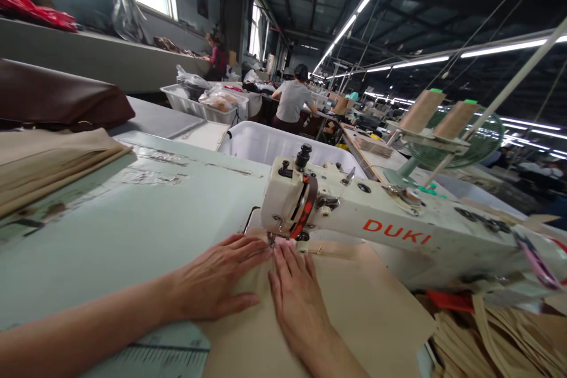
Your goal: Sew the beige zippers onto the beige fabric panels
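We press our left hand and right hand flat, fingers together, on the tan fabric panel, steadying it under the DUKI sewing machine needle.

A flat tan fabric piece lies on the table, its edge under the needle.

A pale green table is carrying a white sewing machine, a tan fabric sheet lying flat before it, and folded beige cloth sitting at its far left edge.
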`<state>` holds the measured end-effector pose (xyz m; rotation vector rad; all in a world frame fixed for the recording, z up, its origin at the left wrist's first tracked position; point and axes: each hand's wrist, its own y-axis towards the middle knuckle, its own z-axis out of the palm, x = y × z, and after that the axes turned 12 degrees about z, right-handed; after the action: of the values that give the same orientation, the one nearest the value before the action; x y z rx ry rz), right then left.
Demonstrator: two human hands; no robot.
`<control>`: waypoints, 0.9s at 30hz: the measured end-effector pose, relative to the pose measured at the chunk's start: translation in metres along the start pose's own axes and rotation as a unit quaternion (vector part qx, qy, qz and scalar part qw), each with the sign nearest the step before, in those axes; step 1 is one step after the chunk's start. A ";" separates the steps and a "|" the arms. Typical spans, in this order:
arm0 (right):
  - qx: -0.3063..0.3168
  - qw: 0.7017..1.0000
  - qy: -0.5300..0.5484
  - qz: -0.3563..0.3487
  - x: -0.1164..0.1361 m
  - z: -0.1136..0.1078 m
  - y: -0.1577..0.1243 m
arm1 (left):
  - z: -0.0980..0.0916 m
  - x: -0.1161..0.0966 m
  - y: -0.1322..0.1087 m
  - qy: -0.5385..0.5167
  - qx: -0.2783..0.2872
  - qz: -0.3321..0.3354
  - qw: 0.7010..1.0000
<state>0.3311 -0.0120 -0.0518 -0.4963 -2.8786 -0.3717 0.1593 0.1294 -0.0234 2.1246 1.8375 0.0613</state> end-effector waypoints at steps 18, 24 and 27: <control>-0.027 0.999 -0.028 0.002 0.002 0.006 0.003 | -0.002 0.007 0.002 -0.025 -0.019 0.002 0.999; -0.025 0.999 -0.028 0.003 0.002 0.005 0.005 | -0.002 0.009 0.001 -0.022 -0.024 0.005 0.999; -0.021 1.000 -0.021 0.011 0.004 0.004 0.005 | -0.001 0.010 0.001 -0.021 -0.032 0.012 0.999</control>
<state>0.3287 -0.0052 -0.0533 -0.5473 -2.9084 -0.4228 0.1618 0.1392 -0.0235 2.0887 1.7626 0.0798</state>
